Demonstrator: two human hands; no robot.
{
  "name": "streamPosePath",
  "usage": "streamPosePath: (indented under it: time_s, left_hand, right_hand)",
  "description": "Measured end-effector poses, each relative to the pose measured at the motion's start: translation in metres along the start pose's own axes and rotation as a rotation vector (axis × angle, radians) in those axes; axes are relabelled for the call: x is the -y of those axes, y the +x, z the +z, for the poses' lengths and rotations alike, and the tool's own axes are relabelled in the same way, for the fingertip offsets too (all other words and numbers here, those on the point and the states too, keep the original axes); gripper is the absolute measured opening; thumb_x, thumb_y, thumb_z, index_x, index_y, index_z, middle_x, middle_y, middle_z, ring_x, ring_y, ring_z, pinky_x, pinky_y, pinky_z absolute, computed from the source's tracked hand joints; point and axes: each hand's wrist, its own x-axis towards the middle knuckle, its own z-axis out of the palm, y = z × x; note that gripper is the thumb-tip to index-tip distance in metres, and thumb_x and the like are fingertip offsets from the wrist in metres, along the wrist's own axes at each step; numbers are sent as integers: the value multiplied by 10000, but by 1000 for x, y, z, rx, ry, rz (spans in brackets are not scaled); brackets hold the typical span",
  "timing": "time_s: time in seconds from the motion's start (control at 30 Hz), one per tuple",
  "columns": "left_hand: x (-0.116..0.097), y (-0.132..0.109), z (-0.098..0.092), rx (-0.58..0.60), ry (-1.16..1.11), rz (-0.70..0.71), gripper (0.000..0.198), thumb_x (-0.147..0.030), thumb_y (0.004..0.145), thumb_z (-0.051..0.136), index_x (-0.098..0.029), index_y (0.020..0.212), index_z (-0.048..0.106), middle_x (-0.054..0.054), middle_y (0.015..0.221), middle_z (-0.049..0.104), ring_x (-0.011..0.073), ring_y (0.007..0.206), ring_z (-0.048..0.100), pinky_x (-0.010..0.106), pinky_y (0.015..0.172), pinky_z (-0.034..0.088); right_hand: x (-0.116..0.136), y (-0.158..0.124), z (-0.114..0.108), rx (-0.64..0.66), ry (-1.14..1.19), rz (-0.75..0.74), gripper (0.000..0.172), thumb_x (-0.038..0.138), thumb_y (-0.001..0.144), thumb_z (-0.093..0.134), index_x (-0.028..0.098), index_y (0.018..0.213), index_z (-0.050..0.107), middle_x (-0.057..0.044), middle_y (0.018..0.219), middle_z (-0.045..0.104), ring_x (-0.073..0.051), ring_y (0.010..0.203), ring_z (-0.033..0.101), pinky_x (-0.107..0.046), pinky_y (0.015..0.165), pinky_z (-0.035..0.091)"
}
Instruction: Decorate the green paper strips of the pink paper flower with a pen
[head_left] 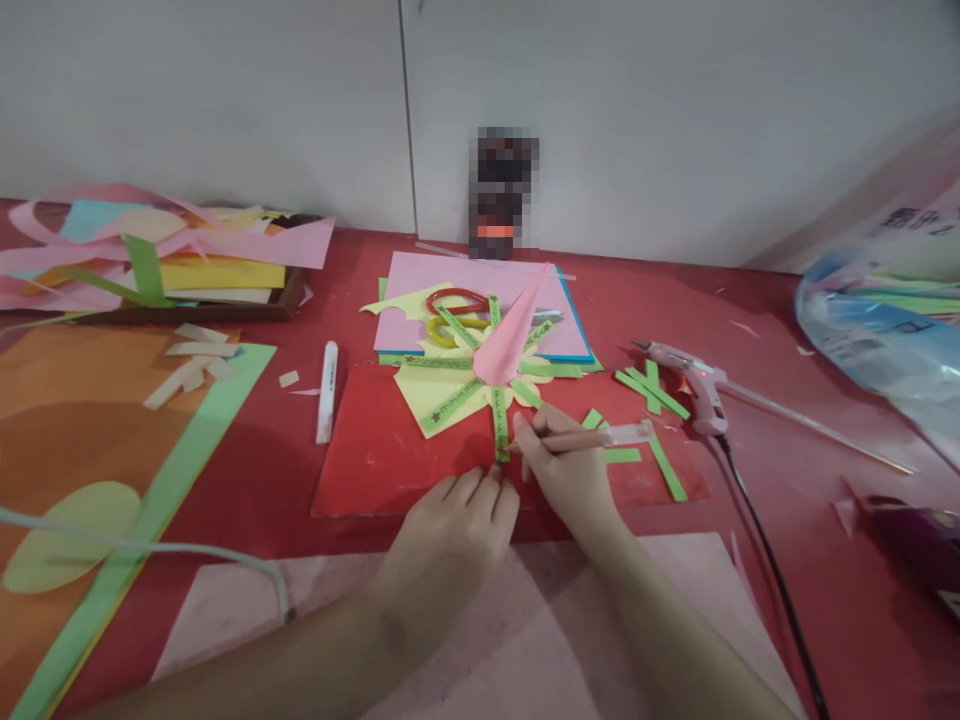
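Note:
My left hand (454, 530) rests on a red paper sheet (375, 455), its fingertips pressing the lower end of a green paper strip (500, 425). My right hand (566, 470) is closed round a pen (607, 436) whose tip touches that strip. The strip runs up to a pink paper cone (510, 335) ringed by more green strips and yellow paper (429, 392). Behind the cone lie red and yellow scissors (454, 312) on a pink sheet (420, 300).
A pink glue gun (694, 385) with a black cord (772, 570) lies to the right, beside loose green strips (651, 388). A white marker (327, 390) lies to the left. A tray of paper scraps (165, 265) sits far left, a plastic bag (885, 320) far right.

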Motion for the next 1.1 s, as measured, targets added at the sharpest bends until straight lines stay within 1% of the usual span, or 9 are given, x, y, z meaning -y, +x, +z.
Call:
streamPosePath:
  time_s: [0.2, 0.33, 0.43, 0.57, 0.7, 0.93, 1.1]
  left_hand:
    - [0, 1, -1, 2, -12, -3, 222, 4, 790, 397, -90, 878, 578, 84, 809, 669, 179, 735, 633, 275, 620, 522]
    - [0, 0, 0, 39, -4, 3, 198, -6, 795, 427, -90, 900, 571, 85, 830, 665, 184, 768, 635, 278, 638, 522]
    - [0, 0, 0, 16, -2, -1, 212, -9, 805, 403, -94, 891, 577, 82, 826, 669, 175, 752, 633, 273, 634, 522]
    - [0, 2, -1, -21, -6, -5, 248, 9, 791, 369, -95, 866, 580, 83, 812, 674, 173, 723, 634, 273, 616, 525]
    - [-1, 2, -2, 1, -28, -17, 241, 18, 767, 375, -103, 830, 574, 82, 791, 670, 184, 710, 634, 285, 592, 530]
    - [-1, 2, -3, 14, -24, -11, 230, 9, 780, 381, -102, 853, 570, 77, 795, 666, 179, 724, 632, 282, 621, 530]
    - [-1, 2, -1, -14, -21, -8, 239, 16, 780, 376, -90, 868, 571, 80, 790, 666, 179, 720, 633, 281, 617, 528]
  right_hand:
    - [1, 1, 0, -3, 12, 32, 332, 321, 816, 496, 227, 534, 348, 65, 382, 409, -114, 433, 497, -243, 506, 424]
    - [2, 1, -1, 1, 12, 4, 341, 321, 821, 492, 226, 526, 349, 58, 391, 422, -117, 454, 516, -238, 510, 428]
    - [1, 1, -1, 2, 20, 0, 339, 318, 820, 492, 228, 528, 345, 61, 381, 410, -124, 463, 531, -236, 500, 427]
    - [0, 1, -1, 8, 23, 22, 329, 327, 822, 493, 227, 537, 360, 61, 391, 427, -118, 443, 518, -238, 496, 423]
    - [2, 1, -1, 9, -11, 1, 337, 302, 813, 490, 225, 517, 348, 59, 377, 413, -124, 452, 526, -233, 479, 405]
    - [4, 1, -2, 32, 15, 7, 346, 277, 803, 503, 224, 506, 333, 69, 363, 401, -98, 371, 433, -231, 440, 379]
    - [2, 1, -1, 29, 26, 5, 333, 299, 816, 492, 224, 522, 354, 62, 374, 418, -110, 410, 480, -228, 454, 389]
